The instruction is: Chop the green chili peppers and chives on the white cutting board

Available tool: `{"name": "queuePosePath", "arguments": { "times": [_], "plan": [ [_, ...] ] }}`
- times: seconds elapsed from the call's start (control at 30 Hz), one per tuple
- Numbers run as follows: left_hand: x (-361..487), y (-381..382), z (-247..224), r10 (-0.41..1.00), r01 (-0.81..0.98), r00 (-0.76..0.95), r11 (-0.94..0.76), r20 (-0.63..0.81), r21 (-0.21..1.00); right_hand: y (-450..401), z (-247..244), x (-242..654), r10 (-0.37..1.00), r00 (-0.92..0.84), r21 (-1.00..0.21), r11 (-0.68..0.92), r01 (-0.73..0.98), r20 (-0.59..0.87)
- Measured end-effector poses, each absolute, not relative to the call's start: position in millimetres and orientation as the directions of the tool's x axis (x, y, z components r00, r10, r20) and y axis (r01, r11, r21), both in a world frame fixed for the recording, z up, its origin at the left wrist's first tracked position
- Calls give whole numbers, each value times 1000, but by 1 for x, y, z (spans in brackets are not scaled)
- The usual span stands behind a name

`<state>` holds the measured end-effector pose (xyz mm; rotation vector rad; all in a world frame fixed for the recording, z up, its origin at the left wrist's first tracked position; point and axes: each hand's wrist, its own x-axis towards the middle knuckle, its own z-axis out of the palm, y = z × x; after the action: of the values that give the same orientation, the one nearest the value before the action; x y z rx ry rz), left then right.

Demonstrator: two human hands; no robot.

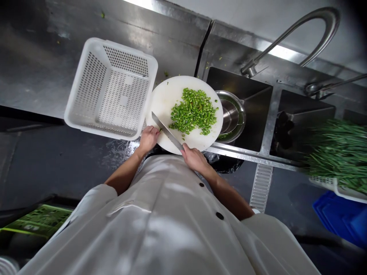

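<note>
My right hand (pixel 193 157) is wrapped round the handle of a kitchen knife (pixel 168 131), its blade slanting up and left over a round white cutting board (pixel 162 95). My left hand (pixel 149 138) is closed at the board's lower left edge, close to the blade. A small green bit shows at its fingertips, but what the fingers hold is mostly hidden. Chopped green pieces (pixel 195 110), perhaps peppers or beans, lie heaped on the board's right half, with a few scattered bits near the blade.
Left of the board stands a white perforated basket (pixel 124 93). A metal bowl (pixel 241 118) sits in the sink (pixel 258 118) on the right, below a curved faucet (pixel 286 32). Long green stalks (pixel 344 152) fill a white basket at the far right, above blue containers (pixel 338 215).
</note>
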<state>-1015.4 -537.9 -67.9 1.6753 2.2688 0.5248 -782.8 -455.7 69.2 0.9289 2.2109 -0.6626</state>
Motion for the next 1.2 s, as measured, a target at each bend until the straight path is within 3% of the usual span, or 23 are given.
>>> {"name": "queuePosePath", "arguments": {
  "times": [0.43, 0.63, 0.77, 0.9, 1.1, 1.2],
  "plan": [
    [-1022, -538, -72, 970, 887, -237, 196, 48, 419, -456, 61, -783, 406, -578, -260, 611, 748, -708],
    [-1030, -528, -73, 976, 878, -189, 120, 105, 464, -447, 60, -755, 504, -578, -250, 574, 779, -642],
    [-1065, -513, -75, 908, 808, -372, 214, 193, 549, -446, 55, -732, 446, -669, -362, 594, 718, -595],
    [-1125, -479, -83, 841, 779, -501, 335, 206, 530, -445, 39, -736, 386, -724, -463, 577, 673, -571],
    [-1192, -375, -102, 940, 840, -331, 254, 82, 480, -440, 19, -730, 669, -577, -453, 379, 807, -468],
    [-1201, -331, -119, 980, 889, -194, 161, 34, 428, -451, 14, -716, 711, -541, -499, 303, 812, -449]
  ]
}}
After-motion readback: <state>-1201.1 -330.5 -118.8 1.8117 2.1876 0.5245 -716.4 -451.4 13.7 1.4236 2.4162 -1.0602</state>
